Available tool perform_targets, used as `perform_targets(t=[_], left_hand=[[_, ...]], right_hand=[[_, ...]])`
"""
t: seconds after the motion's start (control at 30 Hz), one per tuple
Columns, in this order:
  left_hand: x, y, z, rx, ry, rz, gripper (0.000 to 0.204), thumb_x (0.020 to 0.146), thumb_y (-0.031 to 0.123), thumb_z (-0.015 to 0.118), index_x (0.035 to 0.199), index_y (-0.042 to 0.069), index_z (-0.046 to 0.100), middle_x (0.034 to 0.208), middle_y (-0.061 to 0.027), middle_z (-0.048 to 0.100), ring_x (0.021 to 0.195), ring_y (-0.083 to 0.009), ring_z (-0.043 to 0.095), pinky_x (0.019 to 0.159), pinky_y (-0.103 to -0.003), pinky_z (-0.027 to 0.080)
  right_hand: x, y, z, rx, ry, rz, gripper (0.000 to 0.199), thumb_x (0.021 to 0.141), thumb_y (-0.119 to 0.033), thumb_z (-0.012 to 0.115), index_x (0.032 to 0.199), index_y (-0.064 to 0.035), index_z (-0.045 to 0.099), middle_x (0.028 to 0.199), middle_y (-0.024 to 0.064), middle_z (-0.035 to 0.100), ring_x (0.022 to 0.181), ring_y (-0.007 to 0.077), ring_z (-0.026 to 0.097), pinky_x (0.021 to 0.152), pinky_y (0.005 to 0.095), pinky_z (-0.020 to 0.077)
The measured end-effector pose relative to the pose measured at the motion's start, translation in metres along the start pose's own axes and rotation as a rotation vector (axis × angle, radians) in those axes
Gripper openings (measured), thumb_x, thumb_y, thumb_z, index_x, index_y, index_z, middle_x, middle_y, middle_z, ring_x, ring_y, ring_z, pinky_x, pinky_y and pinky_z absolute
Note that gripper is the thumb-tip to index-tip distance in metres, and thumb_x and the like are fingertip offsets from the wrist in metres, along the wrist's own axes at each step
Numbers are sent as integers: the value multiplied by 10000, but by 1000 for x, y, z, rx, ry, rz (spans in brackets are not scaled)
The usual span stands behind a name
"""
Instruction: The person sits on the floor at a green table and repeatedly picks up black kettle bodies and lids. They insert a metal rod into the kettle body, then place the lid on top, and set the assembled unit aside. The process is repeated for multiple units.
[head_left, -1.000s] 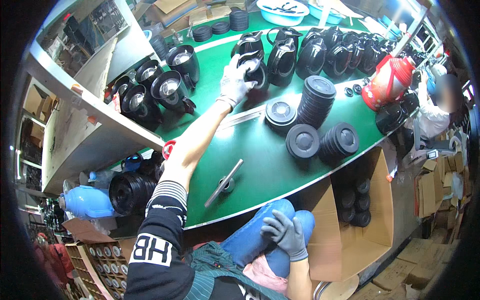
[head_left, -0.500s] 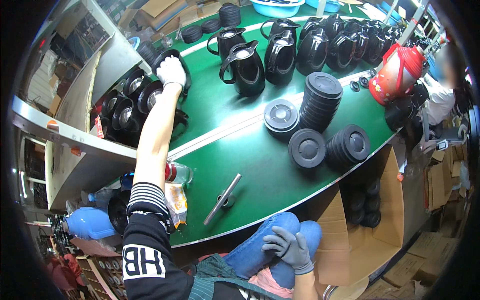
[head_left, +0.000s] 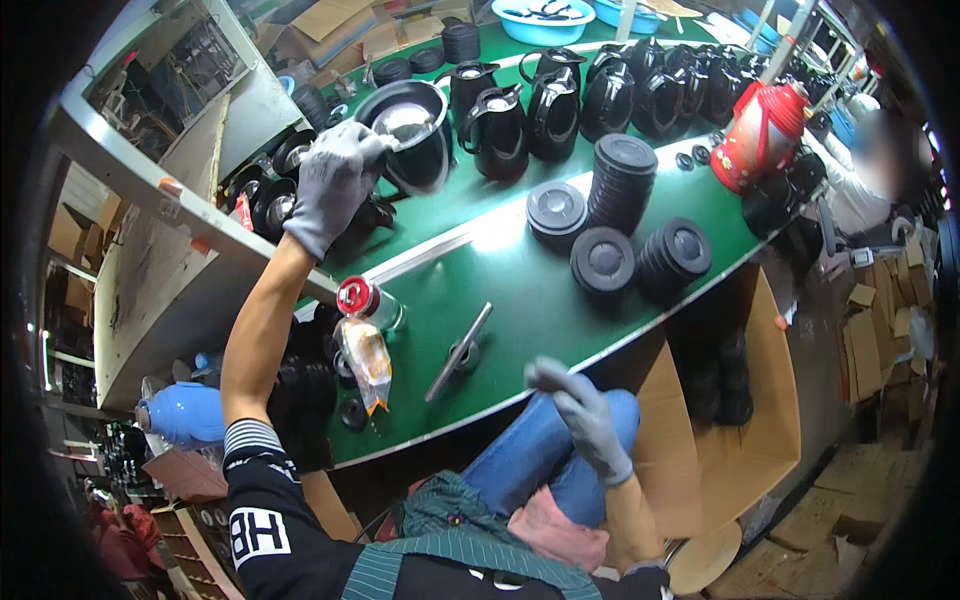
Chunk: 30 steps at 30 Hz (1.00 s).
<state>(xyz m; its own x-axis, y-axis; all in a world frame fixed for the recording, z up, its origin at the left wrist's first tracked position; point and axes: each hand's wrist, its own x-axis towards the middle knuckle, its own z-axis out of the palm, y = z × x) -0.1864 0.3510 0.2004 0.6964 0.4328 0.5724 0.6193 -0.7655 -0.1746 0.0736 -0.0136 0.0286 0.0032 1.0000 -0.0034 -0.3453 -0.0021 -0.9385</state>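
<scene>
My left hand [head_left: 338, 185], in a grey glove, is closed on the edge of a black vacuum jug [head_left: 432, 165]. This jug is tilted, its wide mouth turned toward me and the silvery inside showing. Other black jugs [head_left: 272, 212] lie on their sides just behind that wrist, partly hidden. My right hand [head_left: 590, 425], gloved in grey too, hovers above my knee by the table's front edge. Its fingers are extended, somewhat blurred, with nothing in them. Nearest to it on the table is a metal bar [head_left: 460, 352] on a small round base.
Stacks of black round lids [head_left: 600, 262] stand right of centre. Upright black jugs [head_left: 498, 135] line the back of the green table. A red flask [head_left: 758, 140] is at the right, a red-capped glass jar [head_left: 368, 300] at the left. An open cardboard box [head_left: 770, 390] sits below the right edge.
My left hand has brought one black jug out from the group at the left, rightward and tilted toward me. The right hand has risen slightly, its fingers straightening.
</scene>
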Motion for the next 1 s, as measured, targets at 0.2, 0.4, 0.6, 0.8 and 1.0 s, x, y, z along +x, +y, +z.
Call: perform_targets(t=[0.2,0.4,0.6,0.8,1.0], left_hand=[[-59,87,-101,-426,-264,175,240,807,144,854,1023,126,752,1025,-71,707,1035,-330,706,920,-455,579],[-126,155,-122,-579,-280,300,401,845,146,843,1235,162,753,1197,-81,717,1140,-319,710,1076,-491,549],[-258,214,-100,-465,-189,317,520,942,325,784,1431,195,665,1525,-76,629,1400,-292,615,1267,-601,347],[-233,232,-72,-536,-14,108,624,839,255,795,1437,139,656,1410,-91,687,1296,-308,659,1191,-587,432],[-209,228,-48,-631,29,-69,511,823,122,801,1319,36,716,1165,-188,762,1053,-407,752,964,-467,609]], right_hand=[[71,-117,59,-1238,10,-847,828,841,-290,881,1580,-147,536,1591,172,523,1472,419,482,1184,584,399],[7,-94,62,-1089,-245,-650,516,718,-160,925,1135,-92,628,1472,156,606,1390,409,565,1131,537,473],[-68,-69,52,-764,382,-119,466,822,-137,929,1231,7,757,1262,148,783,1133,194,731,982,348,576],[-60,-78,30,-348,361,293,347,917,-219,905,1132,19,775,940,-21,724,837,43,583,729,261,503],[-27,-83,27,-328,257,610,267,1025,-281,781,1141,-41,780,894,-26,698,841,67,645,717,230,531]])
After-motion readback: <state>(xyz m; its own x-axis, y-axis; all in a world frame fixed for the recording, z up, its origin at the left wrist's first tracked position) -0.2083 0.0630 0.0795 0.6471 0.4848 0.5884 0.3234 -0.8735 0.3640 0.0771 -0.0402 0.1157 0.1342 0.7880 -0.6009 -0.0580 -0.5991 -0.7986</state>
